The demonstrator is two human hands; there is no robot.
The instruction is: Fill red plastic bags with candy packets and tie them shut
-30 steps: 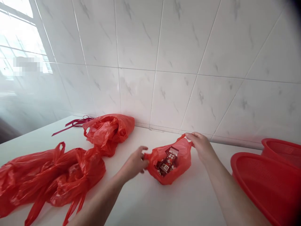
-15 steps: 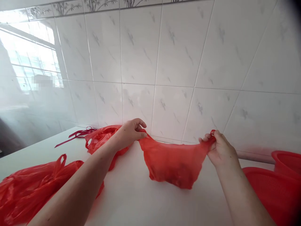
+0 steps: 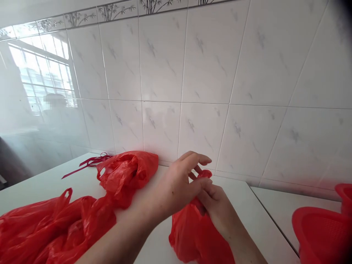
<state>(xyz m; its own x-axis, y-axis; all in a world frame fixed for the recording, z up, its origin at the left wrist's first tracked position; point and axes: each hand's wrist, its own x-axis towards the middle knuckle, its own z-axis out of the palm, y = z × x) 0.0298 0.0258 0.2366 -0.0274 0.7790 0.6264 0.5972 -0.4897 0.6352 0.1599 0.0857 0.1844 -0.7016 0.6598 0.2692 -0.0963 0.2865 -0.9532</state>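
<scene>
A red plastic bag (image 3: 196,234) hangs gathered at its neck in front of me, low over the white tabletop. My right hand (image 3: 217,207) is closed around the neck from the right. From the left, my left hand (image 3: 183,179) reaches across, thumb and fingers bent around the small tuft of bag top that sticks up between the hands. The hands touch or nearly touch there, and part of the grip is hidden behind the fingers. What the bag contains cannot be made out.
More crumpled red plastic bags (image 3: 55,223) lie at the left, another bag (image 3: 132,172) near the wall. Dark pink ribbons (image 3: 90,161) lie behind them. Red perforated baskets (image 3: 321,227) stand at the right. A tiled wall (image 3: 162,128) borders the white table (image 3: 236,187).
My hands, earlier apart and stretching the bag's top sideways, have come together. The bag's top is now bunched into a narrow neck, lower in view.
</scene>
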